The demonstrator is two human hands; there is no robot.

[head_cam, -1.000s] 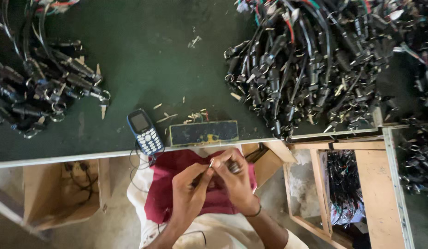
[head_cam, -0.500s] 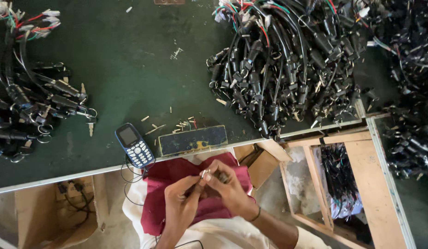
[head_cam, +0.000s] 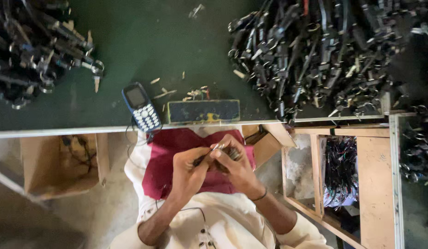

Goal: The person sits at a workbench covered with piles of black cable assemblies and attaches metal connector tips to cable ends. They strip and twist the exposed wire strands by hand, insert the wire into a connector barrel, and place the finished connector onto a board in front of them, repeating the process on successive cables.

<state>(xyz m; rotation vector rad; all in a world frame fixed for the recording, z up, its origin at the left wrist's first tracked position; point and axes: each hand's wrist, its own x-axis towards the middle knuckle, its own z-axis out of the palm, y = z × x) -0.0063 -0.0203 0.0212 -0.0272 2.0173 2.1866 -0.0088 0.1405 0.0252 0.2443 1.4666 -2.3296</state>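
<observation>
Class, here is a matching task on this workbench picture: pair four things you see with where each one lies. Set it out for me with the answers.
Things:
1. mobile phone
2. red cloth
3. dark rectangular block
4. big heap of black cables

Places:
A. on the person's lap
B. far right of the green table top
C. table edge, left of the block
D. table edge, above the hands

Pairs: 1-C, 2-A, 3-D, 4-B

1. A small assembly workshop: beyond the hands, a green worktable (head_cam: 145, 41) carries heaps of black cable parts (head_cam: 315, 50).
2. Right of the hands, a rough wooden crate (head_cam: 370, 180) holds more wires (head_cam: 340, 170).
</observation>
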